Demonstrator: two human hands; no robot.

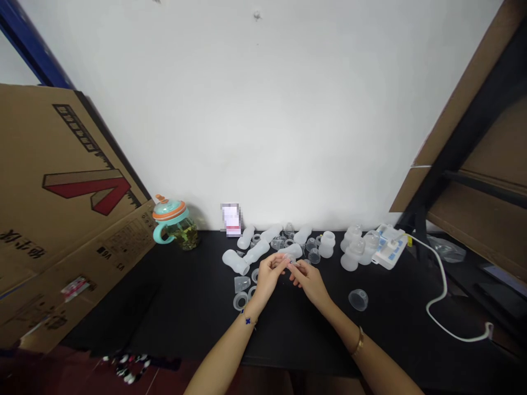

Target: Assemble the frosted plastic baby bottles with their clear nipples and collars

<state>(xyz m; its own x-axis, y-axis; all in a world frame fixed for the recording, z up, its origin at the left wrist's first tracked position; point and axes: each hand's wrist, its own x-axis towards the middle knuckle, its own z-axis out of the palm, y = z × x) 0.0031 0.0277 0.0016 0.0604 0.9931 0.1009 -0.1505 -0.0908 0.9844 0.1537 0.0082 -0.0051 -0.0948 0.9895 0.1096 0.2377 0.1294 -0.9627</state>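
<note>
My left hand (272,270) and my right hand (307,278) meet above the black table, fingertips pinched on a small translucent bottle part (290,260). The fingers cover much of it, so its exact kind is unclear. Just behind them lies a frosted baby bottle body (291,251). More bottle bodies, among them one (235,262) on its side, lie to the left and behind. A clear cap (242,283) and a ring collar (240,300) sit left of my left wrist. Off to the right of my right hand rests a clear dome cap (358,299).
Several bottles with tops, including one (349,260), stand right beside a white power strip (389,247) with a trailing white cable (442,280). A teal-lidded glass jug (177,225) stands at left, near a large cardboard box (94,181). A blurred card (231,220) leans on the wall.
</note>
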